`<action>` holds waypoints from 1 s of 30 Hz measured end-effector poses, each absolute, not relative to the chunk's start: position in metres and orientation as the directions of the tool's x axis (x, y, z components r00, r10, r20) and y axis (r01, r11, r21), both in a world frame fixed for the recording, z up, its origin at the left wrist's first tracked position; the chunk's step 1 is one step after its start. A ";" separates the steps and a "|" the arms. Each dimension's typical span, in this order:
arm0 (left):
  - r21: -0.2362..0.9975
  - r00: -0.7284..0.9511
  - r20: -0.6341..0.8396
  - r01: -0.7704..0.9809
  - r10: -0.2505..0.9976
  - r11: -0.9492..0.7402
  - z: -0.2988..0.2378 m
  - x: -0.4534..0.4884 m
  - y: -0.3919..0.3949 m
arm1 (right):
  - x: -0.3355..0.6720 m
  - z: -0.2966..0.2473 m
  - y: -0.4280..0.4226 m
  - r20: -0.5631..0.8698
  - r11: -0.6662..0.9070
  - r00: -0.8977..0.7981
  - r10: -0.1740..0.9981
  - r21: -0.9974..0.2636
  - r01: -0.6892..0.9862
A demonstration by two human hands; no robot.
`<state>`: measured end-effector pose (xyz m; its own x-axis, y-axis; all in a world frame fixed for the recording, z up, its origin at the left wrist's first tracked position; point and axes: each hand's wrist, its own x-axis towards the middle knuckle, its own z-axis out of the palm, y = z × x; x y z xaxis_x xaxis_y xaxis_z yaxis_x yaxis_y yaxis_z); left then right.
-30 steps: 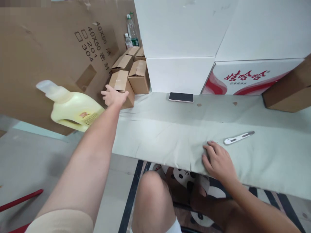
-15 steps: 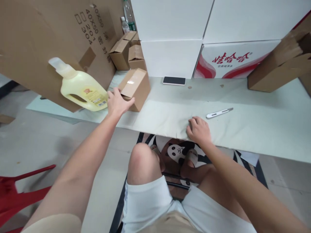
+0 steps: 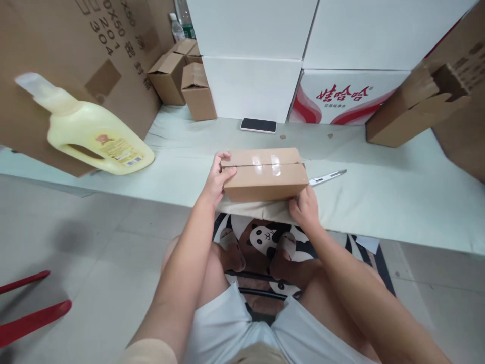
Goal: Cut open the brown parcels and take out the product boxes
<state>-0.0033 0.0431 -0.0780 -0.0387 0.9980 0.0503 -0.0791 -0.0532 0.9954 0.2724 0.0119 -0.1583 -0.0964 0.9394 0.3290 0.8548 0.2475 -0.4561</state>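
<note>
A small brown cardboard box (image 3: 265,177) lies lengthwise near the table's front edge, with strips of clear tape across its top seam. My left hand (image 3: 217,179) grips its left end, thumb on the top face and fingers around the far side. At the box's lower right corner is my right hand (image 3: 305,206), its fingers curled against the cardboard and partly hidden. Just right of the box lies a white utility knife (image 3: 328,177), its near end partly behind the box corner.
A yellow detergent bottle (image 3: 100,134) leans at the left by a large carton (image 3: 125,65). Small boxes (image 3: 197,91) stand behind it. A phone (image 3: 258,125) lies before stacked white cartons (image 3: 252,88). An open brown box (image 3: 413,114) stands right. Red chair parts (image 3: 34,321) show lower left.
My left hand has brought the cardboard box from the left to the table's front middle and turned it lengthwise. My right hand has come against its right end. The view has shifted.
</note>
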 end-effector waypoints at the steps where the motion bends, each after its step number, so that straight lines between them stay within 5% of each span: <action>1: 0.993 -0.046 0.056 -0.102 0.997 -0.060 -0.078 -0.002 0.042 | 0.277 -0.157 0.014 0.338 0.250 -0.083 0.937 -0.487 0.837; 7: 0.994 -0.029 -0.012 -0.111 1.000 0.009 -0.070 -0.005 0.042 | 0.319 -0.143 0.045 0.369 0.023 0.161 0.916 -0.446 0.895; 16: 0.993 -0.050 0.003 -0.120 0.999 -0.009 -0.072 -0.003 0.048 | 0.340 -0.151 0.063 0.213 -0.112 0.188 0.959 -0.325 0.939; 20: 0.994 -0.057 0.044 -0.095 0.997 -0.050 -0.077 -0.001 0.046 | 0.342 -0.130 0.058 0.354 -0.129 0.278 0.893 -0.390 0.912; 22: 0.993 -0.061 0.086 -0.080 0.994 -0.091 -0.079 0.002 0.044 | 0.342 -0.108 0.048 0.540 -0.040 0.354 0.763 -0.508 0.860; 26: 0.989 0.000 0.143 -0.027 0.990 -0.143 -0.083 0.007 0.041 | 0.324 -0.056 0.019 0.776 0.384 0.462 0.429 -0.620 0.685; 30: 0.988 0.007 0.154 0.028 0.988 -0.155 -0.085 0.011 0.040 | 0.280 -0.023 -0.004 0.775 0.600 0.391 0.496 -0.631 0.491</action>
